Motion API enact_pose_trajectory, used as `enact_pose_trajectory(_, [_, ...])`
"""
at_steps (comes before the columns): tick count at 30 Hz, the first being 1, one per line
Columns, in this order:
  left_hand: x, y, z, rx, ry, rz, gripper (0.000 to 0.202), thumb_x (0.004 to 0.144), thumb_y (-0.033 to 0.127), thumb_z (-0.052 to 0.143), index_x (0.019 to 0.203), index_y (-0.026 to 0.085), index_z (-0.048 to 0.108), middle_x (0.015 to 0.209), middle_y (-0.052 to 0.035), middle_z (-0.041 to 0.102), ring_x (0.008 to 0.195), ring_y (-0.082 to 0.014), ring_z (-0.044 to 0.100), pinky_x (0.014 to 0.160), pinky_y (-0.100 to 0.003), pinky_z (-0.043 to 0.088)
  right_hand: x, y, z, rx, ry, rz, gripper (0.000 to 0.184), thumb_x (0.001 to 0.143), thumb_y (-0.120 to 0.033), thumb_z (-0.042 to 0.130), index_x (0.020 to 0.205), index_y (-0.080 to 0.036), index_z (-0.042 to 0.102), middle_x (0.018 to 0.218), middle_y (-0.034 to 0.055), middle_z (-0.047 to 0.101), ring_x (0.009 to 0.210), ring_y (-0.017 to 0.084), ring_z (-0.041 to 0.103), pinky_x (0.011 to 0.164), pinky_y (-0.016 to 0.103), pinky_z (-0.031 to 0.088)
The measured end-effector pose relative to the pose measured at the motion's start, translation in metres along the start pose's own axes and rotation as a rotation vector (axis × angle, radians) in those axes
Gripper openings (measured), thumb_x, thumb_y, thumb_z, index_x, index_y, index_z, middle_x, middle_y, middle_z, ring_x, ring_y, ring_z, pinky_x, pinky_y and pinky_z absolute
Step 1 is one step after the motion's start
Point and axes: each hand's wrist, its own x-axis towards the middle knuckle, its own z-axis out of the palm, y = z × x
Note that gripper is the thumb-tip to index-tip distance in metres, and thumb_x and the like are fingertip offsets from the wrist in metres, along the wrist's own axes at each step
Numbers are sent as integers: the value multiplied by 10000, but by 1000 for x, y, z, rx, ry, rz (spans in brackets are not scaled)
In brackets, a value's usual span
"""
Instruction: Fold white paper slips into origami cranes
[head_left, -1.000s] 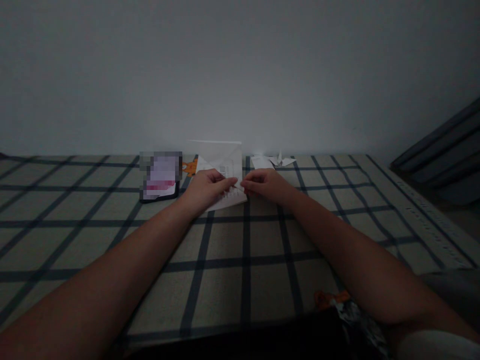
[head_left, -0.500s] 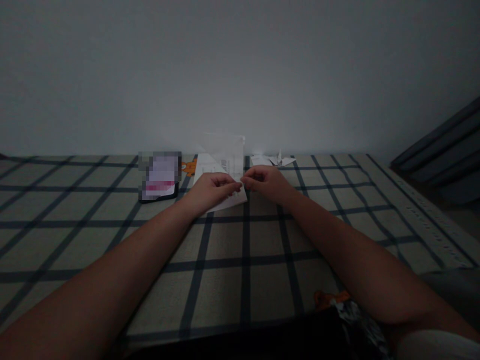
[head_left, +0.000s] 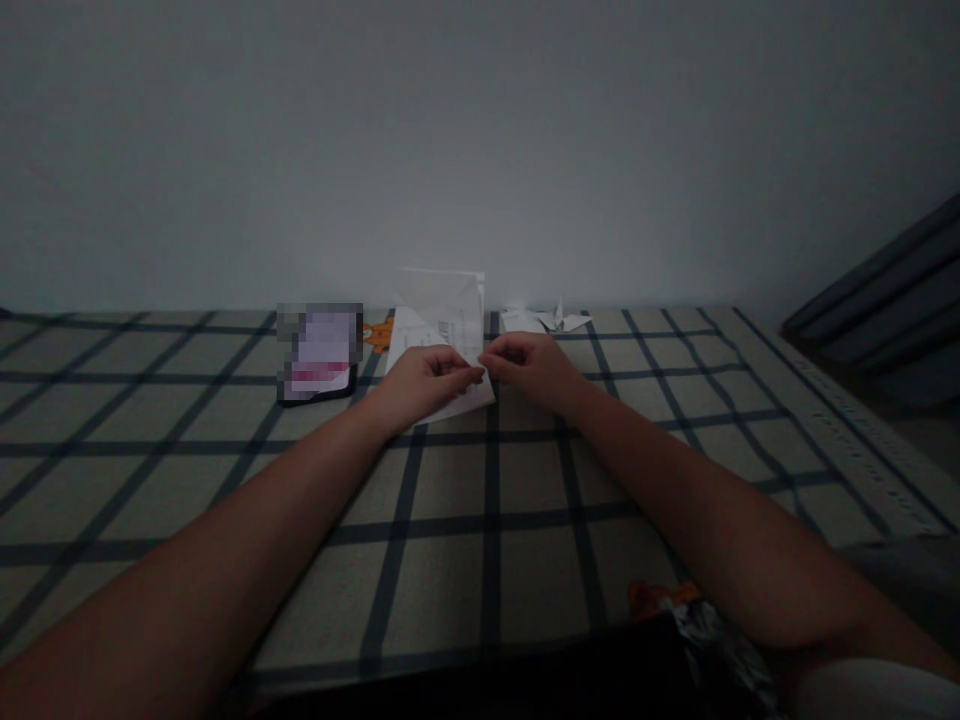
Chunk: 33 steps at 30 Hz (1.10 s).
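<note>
A white sheet of paper point(head_left: 441, 300) with faint print has a raised, folded flap standing up at the back, while its lower part lies on the checked cloth. My left hand point(head_left: 427, 382) rests over the lower part, thumb and fingers pinched at the paper's right edge. Close beside it, my right hand point(head_left: 529, 365) pinches the same edge from the right. The two sets of fingertips nearly meet there. My left hand hides part of the sheet.
A phone point(head_left: 319, 355), its screen blurred out, lies left of the paper. Folded white paper pieces point(head_left: 551, 318) lie behind my right hand. An orange bear figure point(head_left: 379, 335) shows beside the sheet. The checked cloth point(head_left: 457, 560) meets a grey wall point(head_left: 480, 130); dark fabric point(head_left: 892, 290) hangs at right.
The raised flap has shifted slightly left and its edges look more separated. Both hands stay at nearly the same spot, pinching the paper.
</note>
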Motion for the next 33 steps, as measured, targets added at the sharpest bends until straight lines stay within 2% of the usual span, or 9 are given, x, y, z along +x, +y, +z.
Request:
enact_pose_trajectory(7, [0, 0, -1, 68, -51, 40, 290, 792, 446, 710, 729, 164, 690, 573, 18, 583, 499, -87, 449, 461, -212, 297, 0, 1, 1, 32, 13, -8, 232, 843, -361, 644, 783, -143, 699, 699, -1, 648, 644, 107, 529, 621, 256, 396])
enact_pose_trajectory(10, [0, -1, 0, 46, -7, 47, 285, 780, 448, 729, 738, 167, 705, 604, 4, 613, 522, -97, 485, 470, -214, 320, 0, 1, -1, 33, 6, -18, 243, 852, -374, 640, 787, -147, 696, 710, 1, 649, 656, 107, 536, 630, 257, 401])
enact_pose_trajectory(15, [-1, 3, 0, 2, 132, 29, 324, 755, 485, 755, 689, 175, 687, 565, 5, 603, 494, -100, 487, 467, -219, 329, 0, 2, -2, 33, -8, -5, 250, 863, -383, 634, 814, -147, 704, 715, 5, 650, 653, 110, 531, 621, 255, 399])
enact_pose_trajectory(23, [0, 3, 1, -122, 148, 24, 332, 735, 482, 771, 694, 169, 668, 594, -5, 616, 493, -97, 498, 468, -221, 347, 1, 2, -3, 27, -31, -8, 282, 860, -408, 634, 804, -138, 695, 702, 4, 633, 650, 110, 524, 608, 250, 389])
enact_pose_trajectory(27, [3, -2, 1, -205, 192, -42, 360, 698, 483, 810, 693, 175, 623, 573, 9, 600, 465, -93, 493, 443, -217, 332, 2, 3, -2, 20, -46, 10, 275, 858, -393, 628, 808, -132, 696, 695, 8, 635, 645, 112, 528, 612, 256, 396])
enact_pose_trajectory(33, [4, -5, -1, -237, 176, -85, 368, 677, 466, 836, 673, 178, 608, 547, 17, 585, 446, -89, 492, 428, -216, 320, 2, 5, -2, 104, -80, 54, 238, 832, -382, 660, 807, -146, 681, 701, 7, 653, 645, 114, 566, 616, 251, 432])
